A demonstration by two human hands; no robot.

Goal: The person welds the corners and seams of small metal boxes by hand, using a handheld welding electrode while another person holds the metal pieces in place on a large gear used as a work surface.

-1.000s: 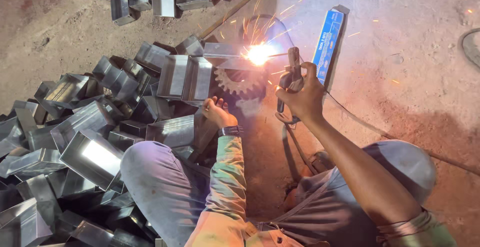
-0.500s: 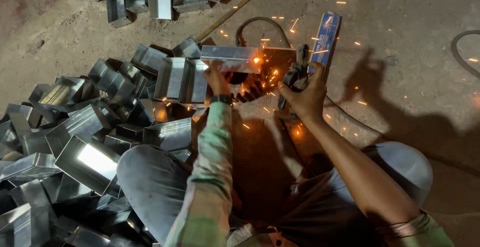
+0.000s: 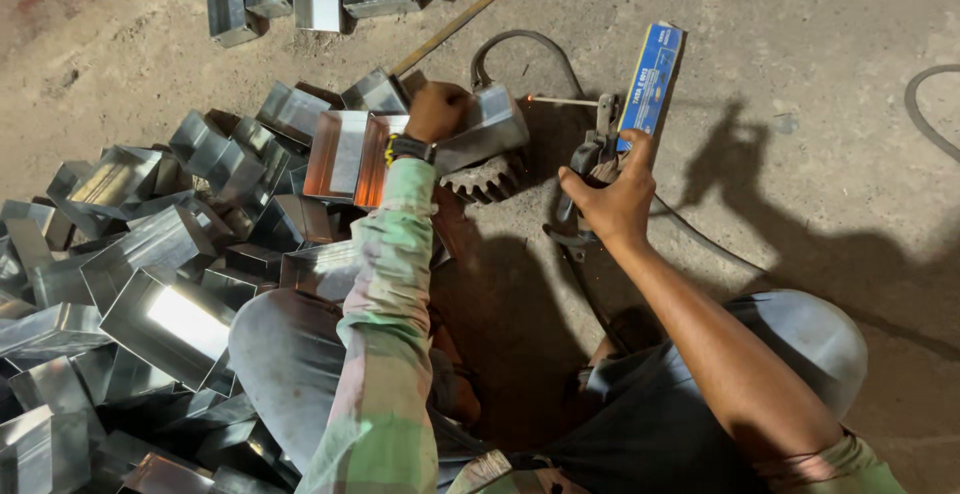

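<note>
Sparks have died; left hand [image 3: 438, 111] now clenches the folded shiny sheet-metal box piece [image 3: 480, 132].
Right hand [image 3: 612, 197] fingers grip the black electrode holder [image 3: 598, 146]; the piece looks light, stiff, sharp-edged and probably hot, best held at its far edge.

Shiny open-ended sheet-metal box [image 3: 480, 132] tilted atop a toothed gear [image 3: 487, 179]; electrode holder [image 3: 597, 144] with glowing-tipped rod beside it

Dusty concrete floor [image 3: 800, 14] under warm light, with strong dark shadows
</note>
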